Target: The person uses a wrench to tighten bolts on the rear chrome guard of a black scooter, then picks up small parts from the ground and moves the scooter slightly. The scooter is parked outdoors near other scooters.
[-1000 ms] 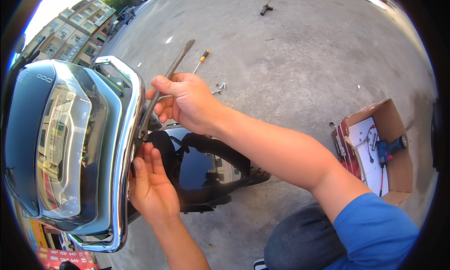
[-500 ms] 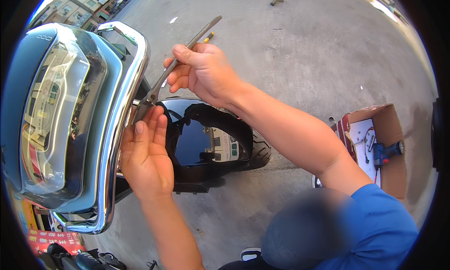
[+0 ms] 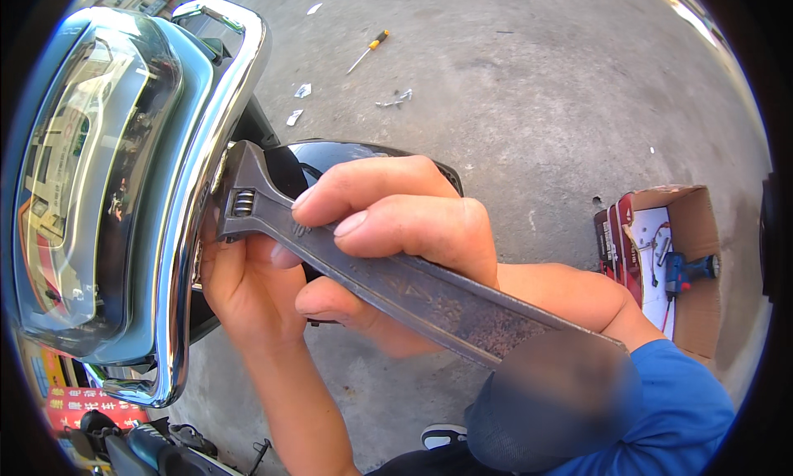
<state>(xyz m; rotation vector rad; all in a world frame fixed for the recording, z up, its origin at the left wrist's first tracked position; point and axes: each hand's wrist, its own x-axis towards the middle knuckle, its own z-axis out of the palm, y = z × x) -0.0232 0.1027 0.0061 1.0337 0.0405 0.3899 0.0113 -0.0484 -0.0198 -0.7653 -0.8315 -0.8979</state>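
Observation:
My right hand is closed round the handle of a dark, worn adjustable wrench. The wrench slants from upper left to lower right, its jaw end at the chrome guard bar of a blue scooter. Behind and below the jaw, my left hand reaches up beside the bar with its fingers bent. The wrench head partly covers those fingertips, so what they grip, and what sits in the jaw, is hidden. Under the hands, the black glossy mudguard is mostly covered.
A yellow-handled screwdriver lies on the concrete ground beyond the hands, near some plastic scraps. At the right stands an open cardboard box holding a blue power drill. Another two-wheeler and a red sign are at lower left.
The wrench handle has swung from pointing up and away to pointing down and right, close to the camera. My right hand moved with it; the left stays by the bar, fingers more bent.

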